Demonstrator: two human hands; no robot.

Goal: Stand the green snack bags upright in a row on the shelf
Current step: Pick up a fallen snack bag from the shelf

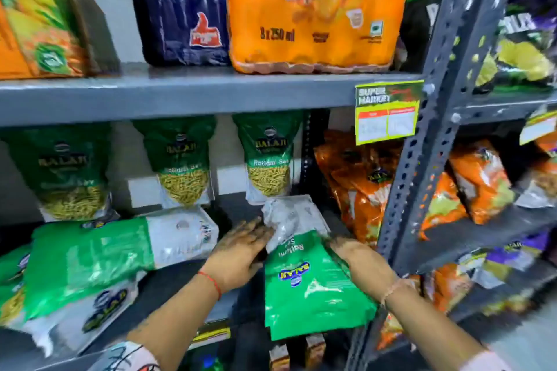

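Note:
Three green snack bags stand upright at the back of the middle shelf: one at the left (67, 172), one in the middle (180, 159) and one further right (268, 156). Between my hands lies another green bag (307, 283), flat and upside down, its green end hanging over the shelf's front edge. My left hand (241, 250) presses its left side and my right hand (361, 265) holds its right side. More green bags lie flat in a pile at the left (90, 256).
The grey shelf (168, 286) has a bare patch between the pile and the held bag. Orange snack bags (358, 187) stand to the right. A perforated grey upright (422, 159) borders the bay. Drink multipacks (313, 9) fill the shelf above. A price tag (387, 111) hangs there.

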